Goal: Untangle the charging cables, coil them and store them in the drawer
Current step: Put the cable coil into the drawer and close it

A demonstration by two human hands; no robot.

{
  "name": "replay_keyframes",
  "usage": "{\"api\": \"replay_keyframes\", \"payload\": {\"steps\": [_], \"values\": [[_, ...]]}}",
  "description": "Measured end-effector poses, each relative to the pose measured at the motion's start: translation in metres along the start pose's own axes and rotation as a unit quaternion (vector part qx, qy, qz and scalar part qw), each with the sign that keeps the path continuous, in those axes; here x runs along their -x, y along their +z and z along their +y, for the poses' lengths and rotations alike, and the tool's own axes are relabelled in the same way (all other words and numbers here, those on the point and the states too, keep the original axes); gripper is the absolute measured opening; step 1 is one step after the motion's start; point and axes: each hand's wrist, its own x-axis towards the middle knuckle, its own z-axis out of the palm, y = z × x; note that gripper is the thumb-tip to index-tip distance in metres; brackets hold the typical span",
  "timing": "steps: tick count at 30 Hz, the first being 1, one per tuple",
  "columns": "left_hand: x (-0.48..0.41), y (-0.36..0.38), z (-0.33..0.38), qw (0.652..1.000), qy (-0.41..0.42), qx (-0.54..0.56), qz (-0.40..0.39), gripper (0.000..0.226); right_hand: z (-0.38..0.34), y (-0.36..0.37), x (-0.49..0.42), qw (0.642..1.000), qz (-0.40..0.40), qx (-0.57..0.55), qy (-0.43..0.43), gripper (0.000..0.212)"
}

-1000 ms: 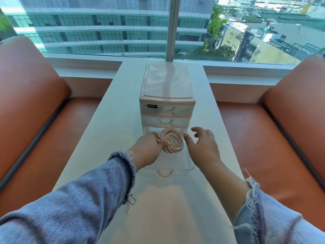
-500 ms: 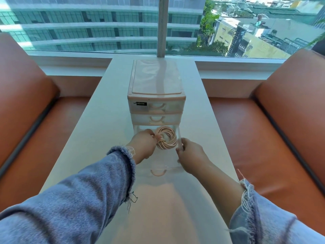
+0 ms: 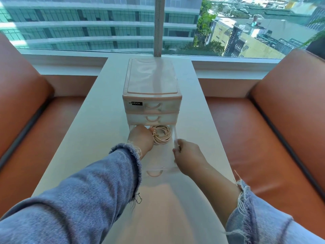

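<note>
A small pink drawer unit (image 3: pixel 152 85) stands on the white table (image 3: pixel 98 124). Its clear bottom drawer (image 3: pixel 163 167) is pulled out toward me. A coiled pink charging cable (image 3: pixel 161 136) lies in the back of that drawer, partly under the unit. My left hand (image 3: pixel 140 138) reaches into the drawer and holds the coil at its left side. My right hand (image 3: pixel 189 158) grips the drawer's right wall near its middle. The two upper drawers are closed.
Orange leather bench seats (image 3: pixel 246 138) flank the narrow table on both sides. A window with a centre post (image 3: pixel 159 25) runs behind the drawer unit. The table's near part (image 3: pixel 167 208) lies between my sleeves.
My left hand has lowered the coil from above the drawer down into its back part. My right hand has moved from open beside the coil onto the drawer's right wall.
</note>
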Motion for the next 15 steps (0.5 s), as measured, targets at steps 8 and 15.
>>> {"api": "replay_keyframes", "payload": {"steps": [8, 15], "values": [[-0.002, 0.0013, 0.0011, 0.999, 0.007, -0.032, 0.005, 0.036, -0.0032, 0.0012, 0.0004, 1.0, -0.006, 0.013, -0.006, 0.021], [0.0016, -0.0043, 0.0025, 0.991, 0.052, -0.124, 0.021, 0.031, -0.0025, 0.001, 0.0006, 1.0, -0.001, 0.006, -0.008, 0.022]]}}
